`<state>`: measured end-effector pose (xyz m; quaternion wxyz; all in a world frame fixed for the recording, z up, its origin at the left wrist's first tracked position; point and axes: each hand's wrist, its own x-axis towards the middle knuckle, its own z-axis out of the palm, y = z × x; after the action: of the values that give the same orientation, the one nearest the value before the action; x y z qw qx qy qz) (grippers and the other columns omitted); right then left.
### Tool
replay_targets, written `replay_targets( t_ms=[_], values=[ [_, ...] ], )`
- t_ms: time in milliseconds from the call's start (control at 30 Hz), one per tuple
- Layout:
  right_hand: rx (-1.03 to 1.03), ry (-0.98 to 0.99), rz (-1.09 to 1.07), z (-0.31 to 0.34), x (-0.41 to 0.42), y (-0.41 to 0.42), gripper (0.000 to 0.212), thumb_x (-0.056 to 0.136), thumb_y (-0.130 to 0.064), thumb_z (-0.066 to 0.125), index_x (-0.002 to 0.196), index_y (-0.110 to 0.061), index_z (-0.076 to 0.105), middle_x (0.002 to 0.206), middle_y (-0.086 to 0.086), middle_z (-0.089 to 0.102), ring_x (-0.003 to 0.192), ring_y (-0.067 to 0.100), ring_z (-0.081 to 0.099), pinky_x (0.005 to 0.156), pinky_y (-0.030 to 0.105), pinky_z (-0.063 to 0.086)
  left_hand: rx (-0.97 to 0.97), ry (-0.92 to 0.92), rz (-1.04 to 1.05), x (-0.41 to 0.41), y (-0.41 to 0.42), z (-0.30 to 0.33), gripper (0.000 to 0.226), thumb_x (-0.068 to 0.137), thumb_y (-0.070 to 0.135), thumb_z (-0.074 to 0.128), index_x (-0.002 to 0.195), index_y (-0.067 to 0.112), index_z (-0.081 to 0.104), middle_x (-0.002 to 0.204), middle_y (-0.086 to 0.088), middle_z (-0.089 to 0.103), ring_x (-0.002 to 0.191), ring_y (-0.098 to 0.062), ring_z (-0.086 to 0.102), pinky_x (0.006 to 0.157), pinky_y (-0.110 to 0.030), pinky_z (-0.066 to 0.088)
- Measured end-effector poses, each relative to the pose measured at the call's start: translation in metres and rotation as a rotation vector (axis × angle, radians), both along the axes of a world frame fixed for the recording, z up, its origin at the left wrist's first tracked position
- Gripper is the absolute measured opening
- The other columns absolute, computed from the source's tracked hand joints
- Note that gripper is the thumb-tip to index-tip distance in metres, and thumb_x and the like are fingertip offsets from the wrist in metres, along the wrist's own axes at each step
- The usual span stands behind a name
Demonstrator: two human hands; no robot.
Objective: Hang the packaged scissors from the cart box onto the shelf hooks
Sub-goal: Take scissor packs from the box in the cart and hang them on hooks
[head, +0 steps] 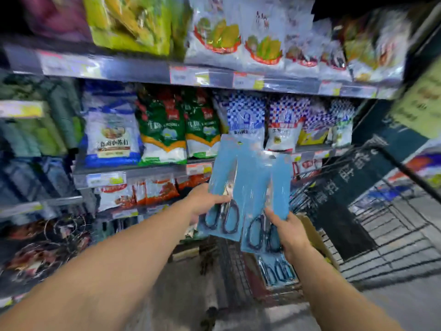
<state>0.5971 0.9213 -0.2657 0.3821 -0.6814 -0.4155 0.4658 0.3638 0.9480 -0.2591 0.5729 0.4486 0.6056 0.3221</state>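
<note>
My left hand (205,201) grips a blue packaged pair of scissors (226,177) by its lower left edge, thumb across the front. My right hand (290,232) holds a second blue scissors pack (259,204) at its lower right, with another blue card (282,187) showing behind it. Both packs stand upright in front of the shelves, overlapping side by side. Below them, more packaged scissors (276,271) lie in the cardboard box (317,237) inside the wire cart (381,225). No shelf hook for them is visible.
Shelves (133,70) ahead hold bags of powder and snacks, with price tags along their edges. The cart's black handle (412,173) crosses at the right. A green sign (420,103) hangs at the far right. The view is motion-blurred.
</note>
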Motion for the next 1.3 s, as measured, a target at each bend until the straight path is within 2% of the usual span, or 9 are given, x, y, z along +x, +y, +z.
replay_targets(
  t_ms=[133,233,367,567,833,1000,1033,1133,1300],
  values=[
    [0.096,-0.026,0.062,0.032,-0.038,-0.030,0.039,0.082,-0.040,0.074,0.112,-0.016,0.066,0.105,0.001,0.072,0.095,0.023,0.067,0.090,0.045,0.054,0.074,-0.086,0.082,-0.032,-0.052,0.028,0.028,0.084,0.021,0.078,0.110,0.021,0.070,0.111,-0.001,0.073,0.103,-0.022,0.067,0.100,-0.042,0.049],
    [0.122,0.001,0.139,0.042,-0.069,-0.065,0.041,0.083,-0.041,0.073,0.113,-0.016,0.063,0.105,-0.002,0.070,0.096,0.021,0.066,0.089,0.041,0.052,0.086,-0.147,0.172,-0.058,-0.107,0.038,0.027,0.088,0.012,0.073,0.113,0.017,0.064,0.107,0.002,0.071,0.093,-0.013,0.065,0.088,-0.028,0.048],
    [0.091,0.026,0.236,0.036,-0.121,-0.117,0.042,0.082,-0.041,0.074,0.114,-0.016,0.063,0.106,-0.003,0.070,0.096,0.018,0.066,0.091,0.040,0.052,0.066,-0.146,0.276,-0.107,-0.183,0.031,0.038,0.088,0.015,0.074,0.124,0.015,0.062,0.121,-0.004,0.069,0.111,-0.021,0.063,0.102,-0.036,0.044],
    [0.056,0.034,0.381,0.021,-0.230,-0.177,0.044,0.082,-0.039,0.074,0.117,-0.014,0.062,0.106,-0.002,0.070,0.094,0.015,0.066,0.086,0.034,0.051,0.076,-0.137,0.439,-0.202,-0.277,0.021,0.022,0.087,0.014,0.074,0.107,0.014,0.066,0.107,-0.005,0.073,0.104,-0.021,0.066,0.102,-0.038,0.047],
    [0.092,0.017,0.575,0.011,-0.460,-0.237,0.037,0.083,-0.032,0.074,0.113,-0.013,0.063,0.109,0.000,0.070,0.097,0.018,0.064,0.088,0.029,0.046,0.130,-0.055,0.664,-0.409,-0.373,0.010,0.018,0.089,0.011,0.072,0.106,0.011,0.067,0.092,-0.001,0.070,0.074,-0.011,0.062,0.057,-0.011,0.047],
    [0.010,0.053,0.626,0.009,-0.584,-0.276,0.041,0.086,-0.035,0.071,0.117,-0.011,0.060,0.112,0.001,0.066,0.101,0.022,0.060,0.086,0.033,0.046,0.093,-0.044,0.774,-0.532,-0.419,0.009,0.010,0.089,0.010,0.072,0.087,0.017,0.065,0.094,-0.003,0.071,0.076,-0.012,0.065,0.063,-0.022,0.050],
    [-0.003,0.054,0.634,0.015,-0.598,-0.280,0.038,0.087,-0.036,0.069,0.115,-0.012,0.058,0.109,0.001,0.063,0.100,0.022,0.058,0.084,0.032,0.044,0.080,-0.044,0.782,-0.549,-0.424,0.011,0.010,0.089,0.012,0.072,0.088,0.018,0.064,0.093,-0.002,0.071,0.078,-0.012,0.066,0.064,-0.022,0.051],
    [-0.001,0.027,0.625,0.023,-0.625,-0.279,0.040,0.089,-0.035,0.068,0.120,-0.010,0.058,0.111,0.004,0.063,0.098,0.022,0.056,0.081,0.030,0.042,0.071,-0.079,0.786,-0.586,-0.428,0.009,0.030,0.083,0.020,0.079,0.109,0.013,0.067,0.107,-0.009,0.074,0.096,-0.026,0.070,0.092,-0.040,0.054],
    [0.026,-0.019,0.597,0.022,-0.658,-0.265,0.048,0.087,-0.039,0.069,0.127,-0.015,0.059,0.122,0.002,0.064,0.100,0.020,0.053,0.086,0.031,0.041,0.075,-0.087,0.791,-0.615,-0.426,-0.005,0.048,0.076,0.034,0.084,0.116,0.015,0.066,0.107,-0.003,0.075,0.100,-0.026,0.070,0.100,-0.050,0.050]
  ],
)
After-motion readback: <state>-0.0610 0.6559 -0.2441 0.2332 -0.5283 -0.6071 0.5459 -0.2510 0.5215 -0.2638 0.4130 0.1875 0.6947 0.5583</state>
